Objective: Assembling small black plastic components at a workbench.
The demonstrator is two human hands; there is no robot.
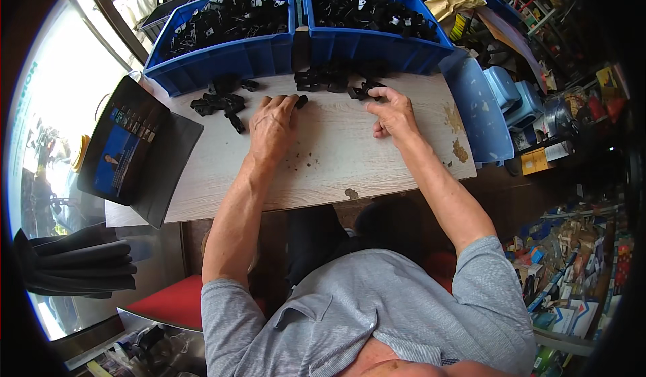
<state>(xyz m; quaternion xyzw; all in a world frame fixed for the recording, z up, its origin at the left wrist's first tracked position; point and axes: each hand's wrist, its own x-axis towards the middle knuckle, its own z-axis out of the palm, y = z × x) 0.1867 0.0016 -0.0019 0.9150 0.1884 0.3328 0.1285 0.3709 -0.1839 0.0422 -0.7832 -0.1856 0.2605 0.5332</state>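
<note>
My left hand [271, 126] is closed over the table, fingers bent down, with a small black plastic part [302, 101] at its thumb side. To its left lies a loose pile of similar black parts [219, 102]. My right hand [394, 113] reaches to another group of black parts [364, 91]; its index finger and thumb are apart, the index tip close to a part, and the other fingers curl under. Whether that fingertip touches the part, I cannot tell. More black parts [321, 79] sit between the two hands, against the bins.
Two blue bins, a left one [222, 67] and a right one [377, 47], hold heaps of black parts at the table's [336, 168] back. A tablet [124, 141] in a dark cover stands at left. A light blue container [478, 108] hangs by the right edge. Dark crumbs [308, 163] dot the tabletop.
</note>
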